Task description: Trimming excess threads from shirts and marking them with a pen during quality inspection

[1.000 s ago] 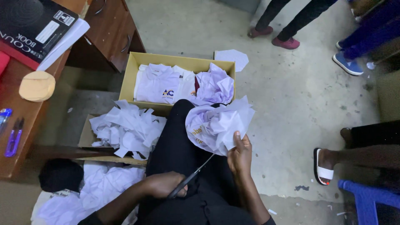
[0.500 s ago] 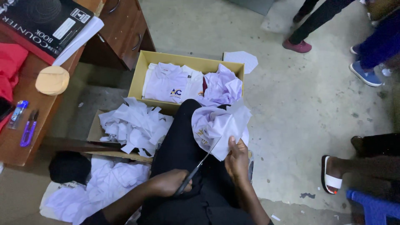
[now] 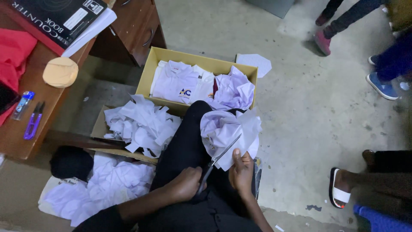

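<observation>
On the desk (image 3: 30,129) at my far left lie a purple clipper (image 3: 33,120) and a round tan pad (image 3: 60,72). Nearer, a shallow box (image 3: 99,127) holds white paper offcuts (image 3: 139,124); beyond it a yellow carton (image 3: 201,60) holds folded white shirts (image 3: 180,81). My left hand (image 3: 185,184) has its fingers closed through the handles of the scissors (image 3: 216,162), blades angled up into the white cloth piece (image 3: 229,129) resting on my knee. That cloth is light, soft and floppy, I judge, so it wants holding close beside the cut line. My right hand (image 3: 241,172) does that, fingers pinching its lower edge just beside the blades.
</observation>
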